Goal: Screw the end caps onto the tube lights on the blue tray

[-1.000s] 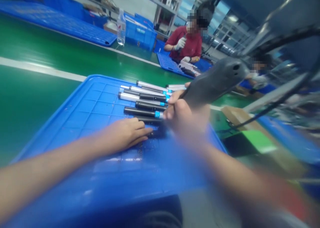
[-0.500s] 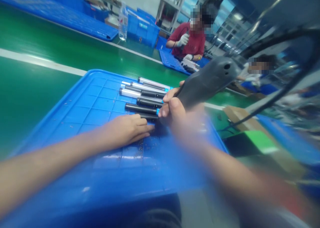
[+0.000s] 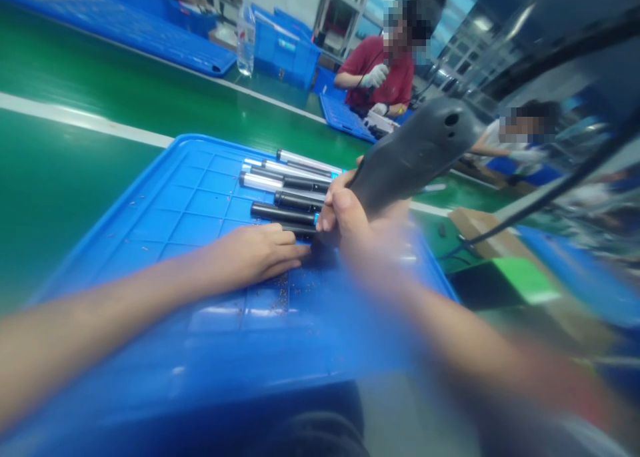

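My right hand (image 3: pixel 350 220) is wrapped round a dark grey power tool (image 3: pixel 415 153) with a cable, its lower end down near the left fingertips. My left hand (image 3: pixel 265 251) rests low over a blue plastic lid (image 3: pixel 200 197), fingers together and pointing right, at the end of a black tube nearest me. What its fingers pinch, if anything, is hidden. Several black and silver tubes (image 3: pixel 283 213) lie side by side on the lid beyond the left hand. Small dark screws (image 3: pixel 283 290) are scattered on the lid by the left hand.
A green bench (image 3: pixel 125 87) with a white line surrounds the lid. Further back stand a water bottle (image 3: pixel 245 40) and a blue crate (image 3: pixel 285 50). A person in a red shirt (image 3: pixel 400 70) works across the bench; another is at the right. A green-and-black box (image 3: pixel 525 280) lies right.
The view has shifted slightly. Both hands and the power tool keep nearly the same place over the tubes. The gloved hand of the person across has moved a little.
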Tool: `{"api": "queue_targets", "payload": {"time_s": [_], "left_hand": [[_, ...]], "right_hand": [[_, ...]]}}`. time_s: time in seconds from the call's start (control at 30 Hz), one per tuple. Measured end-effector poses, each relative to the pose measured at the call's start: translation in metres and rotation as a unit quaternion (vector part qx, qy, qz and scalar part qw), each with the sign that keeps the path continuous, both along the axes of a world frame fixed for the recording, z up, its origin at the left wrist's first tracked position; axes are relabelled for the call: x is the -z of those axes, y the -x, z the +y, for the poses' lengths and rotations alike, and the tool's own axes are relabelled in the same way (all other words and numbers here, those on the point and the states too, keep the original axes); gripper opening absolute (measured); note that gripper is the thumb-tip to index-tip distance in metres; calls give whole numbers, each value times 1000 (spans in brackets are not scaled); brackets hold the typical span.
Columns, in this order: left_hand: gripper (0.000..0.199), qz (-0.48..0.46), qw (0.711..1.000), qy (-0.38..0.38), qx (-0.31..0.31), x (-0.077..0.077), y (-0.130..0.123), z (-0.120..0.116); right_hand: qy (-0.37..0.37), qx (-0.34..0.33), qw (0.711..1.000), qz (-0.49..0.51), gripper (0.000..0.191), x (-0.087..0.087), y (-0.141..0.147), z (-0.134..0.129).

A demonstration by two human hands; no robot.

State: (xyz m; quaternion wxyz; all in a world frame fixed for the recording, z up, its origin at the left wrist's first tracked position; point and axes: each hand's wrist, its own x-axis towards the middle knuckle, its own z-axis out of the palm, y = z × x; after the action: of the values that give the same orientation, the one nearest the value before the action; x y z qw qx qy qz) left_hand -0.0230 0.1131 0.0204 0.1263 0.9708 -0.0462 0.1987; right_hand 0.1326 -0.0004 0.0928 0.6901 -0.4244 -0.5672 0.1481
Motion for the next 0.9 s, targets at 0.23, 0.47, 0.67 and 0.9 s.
{"api": "queue_targets", "payload": {"time_s": [0.23,0.47,0.67,0.9], "left_hand": [[38,16,999,45,-9,3,0,2],[39,36,997,50,-41,0,1,0],[35,-40,994,75,-72,-5,1,-2],[32,-36,989,38,-138,-7,0,0]], "right_hand": [[4,32,999,1,29,1,5,5],[-36,10,999,39,31,0,-8,9],[-58,-26,997,36,29,1,1,18],[-60,29,997,29,33,1,-10,20]]}}
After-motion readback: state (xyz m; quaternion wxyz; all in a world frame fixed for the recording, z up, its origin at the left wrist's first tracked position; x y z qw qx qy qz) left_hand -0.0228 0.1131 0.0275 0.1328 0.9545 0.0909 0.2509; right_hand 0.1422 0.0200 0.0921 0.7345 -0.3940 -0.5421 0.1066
